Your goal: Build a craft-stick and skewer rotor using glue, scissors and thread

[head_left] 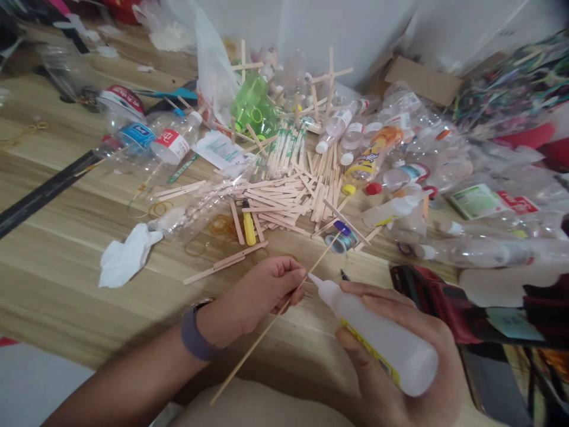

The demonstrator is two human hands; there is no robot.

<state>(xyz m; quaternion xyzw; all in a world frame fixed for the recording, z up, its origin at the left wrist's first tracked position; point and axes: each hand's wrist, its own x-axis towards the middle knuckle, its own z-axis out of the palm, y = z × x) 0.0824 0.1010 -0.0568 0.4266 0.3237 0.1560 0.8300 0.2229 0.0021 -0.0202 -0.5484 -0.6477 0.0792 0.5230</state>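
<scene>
My left hand (276,286) pinches a long thin wooden skewer (254,346), which runs slantwise from near my lap up toward a spool of wire (341,242). A small purple piece (342,228) shows at the skewer's far end; whether it is fixed there I cannot tell. My right hand (400,332) is wrapped round a translucent glue bottle (386,341) with a yellow label. The bottle lies tilted, its narrow nozzle (313,279) pointing left at the skewer, close beside my left fingertips. Whether the nozzle touches the stick is unclear.
Ahead lies a heap of craft sticks (280,201), with a yellow-handled screwdriver (249,228) beside it. Plastic bottles (475,252) crowd the right, near a red and black tool (448,302). A crumpled tissue (127,255) rests at left. Green bottles (254,104) stand behind.
</scene>
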